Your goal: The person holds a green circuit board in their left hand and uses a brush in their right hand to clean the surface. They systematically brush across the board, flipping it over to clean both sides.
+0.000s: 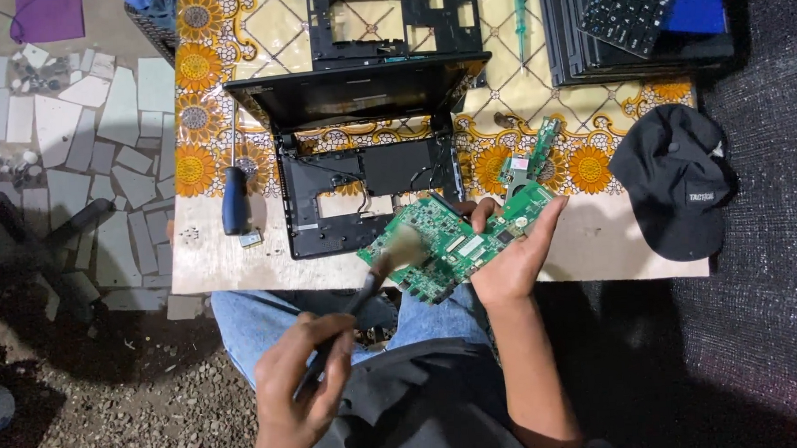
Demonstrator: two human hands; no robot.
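Note:
My right hand (514, 257) holds a green circuit board (443, 242) from underneath, tilted above the table's near edge. In my left hand (300, 382) is the dark handle of a small brush (384, 267); its pale bristles look blurred and touch the left part of the board. Just behind the board lies an opened black laptop shell (369, 185), its inside bare and its lid (358, 91) folded back.
On the sunflower-patterned tablecloth (202, 125) lie a blue-handled screwdriver (235, 200), a smaller green board (537, 153), a black bezel frame (396, 21) and a green screwdriver (520, 8). A black cap (675, 181) sits right, below stacked laptops with a keyboard (629, 11).

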